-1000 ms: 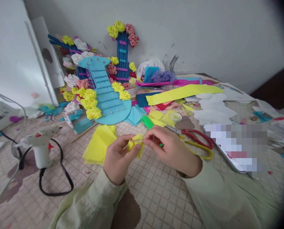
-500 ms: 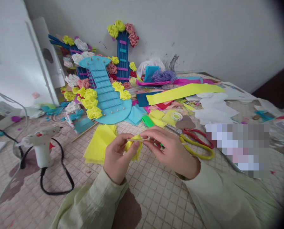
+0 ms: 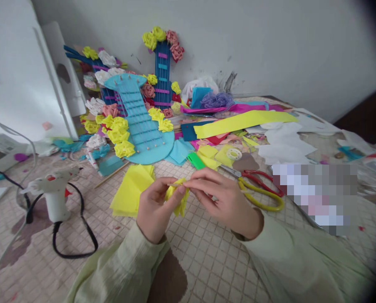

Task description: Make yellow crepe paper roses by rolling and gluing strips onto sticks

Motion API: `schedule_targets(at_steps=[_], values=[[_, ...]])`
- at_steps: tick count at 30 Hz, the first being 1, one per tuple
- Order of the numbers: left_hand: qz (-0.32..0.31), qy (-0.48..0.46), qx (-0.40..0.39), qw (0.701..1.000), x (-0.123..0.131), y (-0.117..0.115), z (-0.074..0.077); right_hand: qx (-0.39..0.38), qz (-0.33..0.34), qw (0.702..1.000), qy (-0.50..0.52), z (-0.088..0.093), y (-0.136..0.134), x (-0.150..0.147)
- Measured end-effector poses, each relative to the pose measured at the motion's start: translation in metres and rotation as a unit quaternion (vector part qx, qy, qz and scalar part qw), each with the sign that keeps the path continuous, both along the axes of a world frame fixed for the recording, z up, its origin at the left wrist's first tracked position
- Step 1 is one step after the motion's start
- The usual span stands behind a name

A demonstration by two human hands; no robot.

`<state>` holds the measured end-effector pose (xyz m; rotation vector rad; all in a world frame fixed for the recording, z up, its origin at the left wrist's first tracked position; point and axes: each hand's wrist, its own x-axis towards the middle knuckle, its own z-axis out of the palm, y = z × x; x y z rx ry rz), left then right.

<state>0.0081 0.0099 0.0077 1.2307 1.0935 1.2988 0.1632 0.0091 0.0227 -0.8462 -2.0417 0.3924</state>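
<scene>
A bunched piece of yellow crepe paper (image 3: pixel 179 203) is pinched between the thumb and fingers of my left hand (image 3: pixel 156 206). My right hand (image 3: pixel 223 198) is closed too, its fingertips meeting at the top edge of the paper. A thin light stick (image 3: pixel 174 184) lies along that edge between the hands; its right part is hidden by my right fingers. Beside my left hand rests a stack of yellow paper sheets (image 3: pixel 129 191). Just beyond my right hand lie a green-handled tool (image 3: pixel 195 160) and scissors with red and yellow handles (image 3: pixel 271 202).
A white glue gun (image 3: pixel 57 200) with a black cord stands at left. Guitar-shaped crafts, one light blue (image 3: pixel 140 126), lean at the back with paper flowers. Paper strips (image 3: pixel 244 123), purple yarn (image 3: pixel 217 101) and a tape roll (image 3: pixel 234 154) lie behind. A blurred-out object (image 3: pixel 320 193) is at right.
My right fingertips have moved slightly left, onto the top of the yellow paper, covering more of the stick. My left hand holds nearly the same place.
</scene>
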Motion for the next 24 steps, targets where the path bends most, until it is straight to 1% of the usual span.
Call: schedule_targets(at_steps=[3,6,13,15,19,24], values=[[0.002,0.002,-0.002,1.0,-0.0002,0.0,-0.0019,-0.003,-0.008,1.0,0.006,0.0012,0.0002,-0.0007],[0.006,0.016,0.013,1.0,-0.0004,-0.0007,-0.0027,-0.017,-0.023,0.999,0.019,0.0024,0.0002,-0.0019],[0.001,0.072,0.058,0.996,-0.0006,-0.004,-0.0033,-0.087,-0.074,0.991,0.065,0.0016,-0.0007,-0.0034],[0.001,0.066,0.06,0.996,0.0001,-0.0043,-0.0036,-0.09,-0.088,0.99,0.063,0.0016,-0.001,-0.0036],[-0.015,0.018,0.034,0.999,0.0016,-0.0046,-0.0029,-0.087,-0.118,0.987,0.062,0.0013,-0.0015,-0.0044],[-0.02,-0.007,0.008,1.0,0.0035,-0.0063,-0.0037,-0.08,-0.13,0.986,0.063,-0.0005,-0.0025,-0.0063]])
